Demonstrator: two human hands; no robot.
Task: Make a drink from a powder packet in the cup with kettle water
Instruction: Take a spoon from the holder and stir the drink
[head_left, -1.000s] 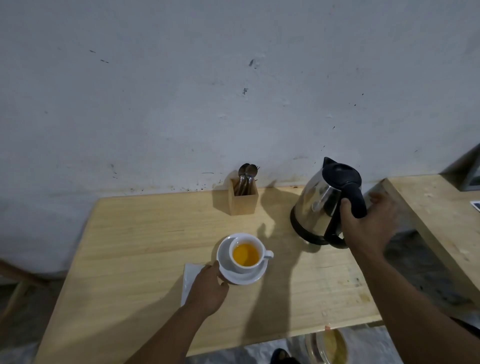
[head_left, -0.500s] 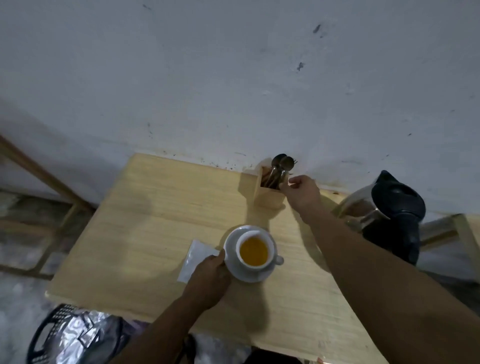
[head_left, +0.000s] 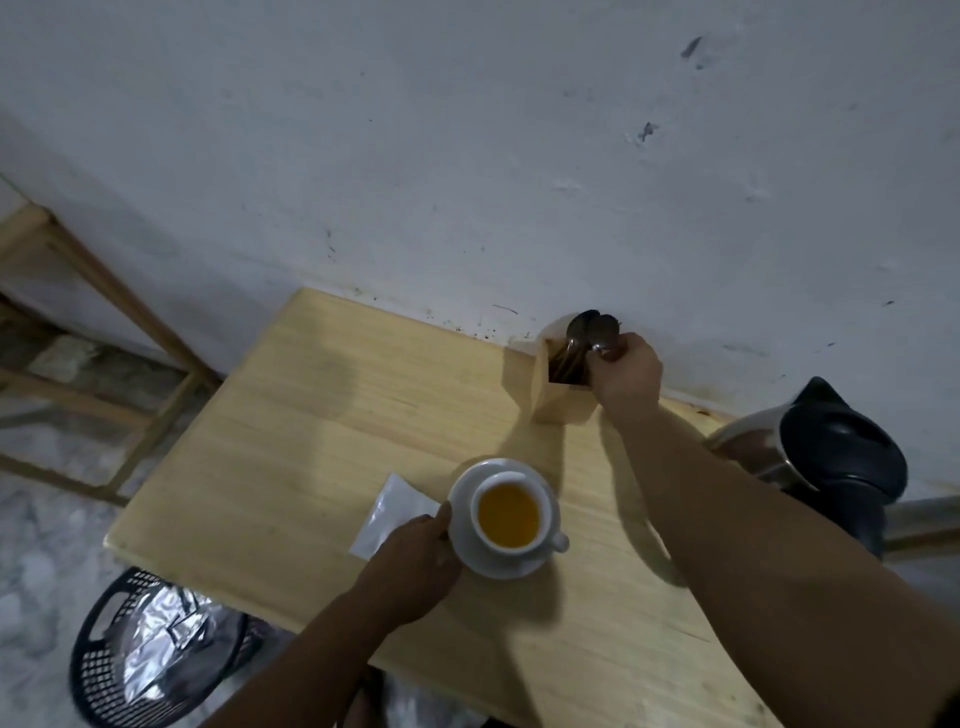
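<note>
A white cup (head_left: 546, 540) of orange-yellow liquid stands on a white saucer (head_left: 467, 499) near the table's front. My left hand (head_left: 415, 561) holds the saucer's left rim. A white packet (head_left: 387, 512) lies flat just left of the saucer, partly under that hand. At the back by the wall stands a wooden spoon holder (head_left: 553, 400) with several spoons (head_left: 584, 325). My right hand (head_left: 626, 371) is at the holder's top, fingers pinched on a spoon. The steel kettle (head_left: 826, 452) with its black lid stands at the right, behind my right forearm.
The wooden table (head_left: 311, 441) backs onto a white wall. A black mesh basket (head_left: 98, 670) with foil wrappers sits on the floor below the front left corner. A wooden frame (head_left: 104, 291) stands to the left.
My right hand left the kettle handle, crossed to the spoon holder and closed on a spoon. My left hand stayed on the saucer. The view swung left and downward.
</note>
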